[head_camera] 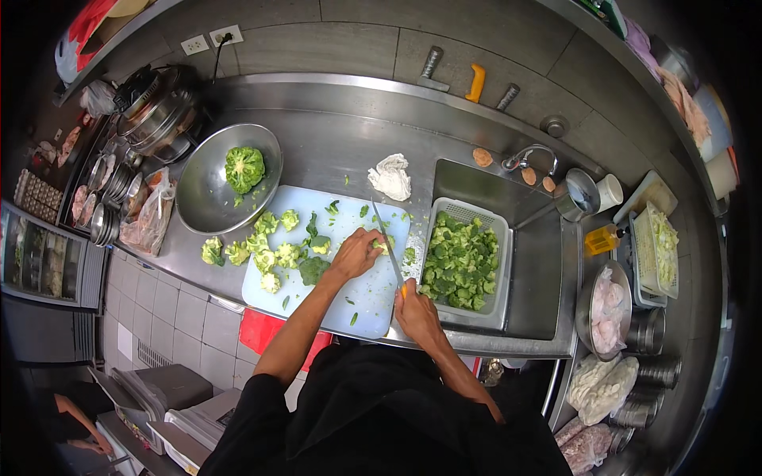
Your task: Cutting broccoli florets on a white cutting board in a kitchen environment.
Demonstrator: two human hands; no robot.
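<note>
My left hand (355, 254) grips a small broccoli piece (387, 243) near the right side of a pale blue cutting board (330, 202). In my right hand (417, 310) is the orange handle of a long kitchen knife (388, 247), its blade lying against that piece and pointing away from me. Several broccoli pieces (288, 255) with pale cut stems lie on the left half of the board, and a dark green floret (314, 271) is beside my left forearm. Leaves and crumbs are scattered about. In the sink, a white perforated basket (503, 262) holds many cut florets (461, 259).
A steel bowl (199, 178) with a broccoli head (244, 166) overlaps the board's far left corner. A crumpled white cloth (390, 177) lies beyond the board. The faucet (536, 156) rises behind the sink (539, 268). Another person's arm (83, 416) shows at lower left.
</note>
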